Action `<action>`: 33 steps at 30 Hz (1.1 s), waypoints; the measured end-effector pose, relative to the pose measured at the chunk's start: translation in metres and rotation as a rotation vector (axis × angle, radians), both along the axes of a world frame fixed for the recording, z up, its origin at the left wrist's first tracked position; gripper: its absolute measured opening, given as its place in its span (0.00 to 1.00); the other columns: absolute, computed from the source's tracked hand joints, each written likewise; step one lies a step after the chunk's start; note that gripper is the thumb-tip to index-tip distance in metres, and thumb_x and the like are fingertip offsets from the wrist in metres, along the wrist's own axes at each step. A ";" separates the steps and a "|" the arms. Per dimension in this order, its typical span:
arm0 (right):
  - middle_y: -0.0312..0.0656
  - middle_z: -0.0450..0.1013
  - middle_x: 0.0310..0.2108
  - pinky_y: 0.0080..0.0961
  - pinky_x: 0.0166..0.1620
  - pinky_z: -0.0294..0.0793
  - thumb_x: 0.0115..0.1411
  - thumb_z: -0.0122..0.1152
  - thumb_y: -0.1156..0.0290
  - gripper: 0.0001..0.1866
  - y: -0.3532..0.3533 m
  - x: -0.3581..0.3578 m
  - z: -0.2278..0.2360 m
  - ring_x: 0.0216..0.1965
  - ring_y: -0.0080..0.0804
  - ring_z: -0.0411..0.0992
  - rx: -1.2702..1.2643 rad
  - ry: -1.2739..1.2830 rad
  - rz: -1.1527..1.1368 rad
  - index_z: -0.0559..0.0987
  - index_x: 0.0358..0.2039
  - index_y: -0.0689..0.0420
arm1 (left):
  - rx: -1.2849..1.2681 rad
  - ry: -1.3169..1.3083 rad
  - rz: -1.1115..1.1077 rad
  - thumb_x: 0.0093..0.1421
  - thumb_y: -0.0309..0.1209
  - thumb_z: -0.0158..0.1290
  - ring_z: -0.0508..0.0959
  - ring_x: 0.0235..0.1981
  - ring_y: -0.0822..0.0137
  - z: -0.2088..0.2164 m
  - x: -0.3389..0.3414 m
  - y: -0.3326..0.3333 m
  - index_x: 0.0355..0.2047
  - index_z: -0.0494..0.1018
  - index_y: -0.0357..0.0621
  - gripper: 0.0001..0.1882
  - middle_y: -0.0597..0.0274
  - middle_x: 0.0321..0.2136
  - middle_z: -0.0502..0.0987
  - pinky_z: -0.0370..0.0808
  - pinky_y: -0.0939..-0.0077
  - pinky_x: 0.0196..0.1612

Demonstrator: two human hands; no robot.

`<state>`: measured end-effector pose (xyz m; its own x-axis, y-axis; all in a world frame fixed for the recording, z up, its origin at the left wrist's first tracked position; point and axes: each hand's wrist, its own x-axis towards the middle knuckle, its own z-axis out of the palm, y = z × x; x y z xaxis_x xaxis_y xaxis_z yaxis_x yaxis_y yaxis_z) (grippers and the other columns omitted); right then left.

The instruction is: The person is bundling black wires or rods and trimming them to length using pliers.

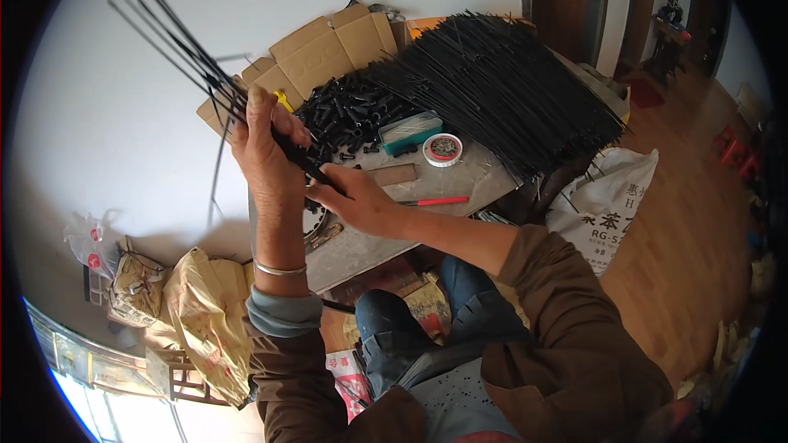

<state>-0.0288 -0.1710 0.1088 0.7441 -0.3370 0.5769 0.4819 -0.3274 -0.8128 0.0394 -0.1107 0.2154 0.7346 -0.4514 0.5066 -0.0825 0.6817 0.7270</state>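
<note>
Together, two hands [355, 201] hold one black-rod bundle [215, 82].

Looks like matt black plastic on the held bundle [300, 160] and the strands [501, 90] at the far right corner of the table [484, 176]; glossier on the small fittings [349, 111] by the far edge. Shows dull, creased cardboard [328, 45] along that edge, smooth glossy red on the slim tool [443, 200] near the front edge. Shines like polished metal on the bracelet [281, 270].

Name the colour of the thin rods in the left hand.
The thin rods are black, shown best in the head view.
</note>
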 end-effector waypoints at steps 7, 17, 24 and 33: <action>0.47 0.69 0.17 0.32 0.25 0.66 0.61 0.56 0.62 0.14 0.017 0.060 -0.083 0.18 0.36 0.70 0.129 0.041 -0.151 0.72 0.29 0.61 | 0.402 -0.235 0.180 0.59 0.38 0.56 0.67 0.16 0.78 -0.059 0.031 0.005 0.22 0.68 0.46 0.14 0.69 0.15 0.69 0.62 0.84 0.20; 0.32 0.64 0.16 0.18 0.16 0.61 0.62 0.54 0.68 0.09 0.020 0.015 -0.029 0.12 0.19 0.63 0.288 0.418 0.394 0.71 0.29 0.59 | 0.114 0.213 -0.048 0.64 0.51 0.46 0.79 0.29 0.63 -0.060 0.074 0.020 0.45 0.66 0.33 0.28 0.54 0.31 0.76 0.78 0.72 0.33; 0.31 0.62 0.18 0.16 0.16 0.61 0.64 0.55 0.63 0.13 0.020 -0.014 -0.016 0.13 0.17 0.61 0.485 0.314 0.368 0.69 0.40 0.60 | 0.436 0.161 -0.216 0.67 0.48 0.41 0.79 0.32 0.58 -0.066 0.083 0.031 0.47 0.66 0.33 0.26 0.50 0.34 0.77 0.78 0.64 0.36; 0.32 0.65 0.19 0.16 0.19 0.64 0.64 0.54 0.66 0.14 0.026 -0.047 -0.034 0.15 0.17 0.63 0.309 0.457 0.312 0.68 0.44 0.61 | 0.228 0.412 -0.528 0.66 0.38 0.45 0.79 0.33 0.58 -0.080 0.088 0.013 0.47 0.67 0.40 0.15 0.57 0.34 0.77 0.78 0.62 0.38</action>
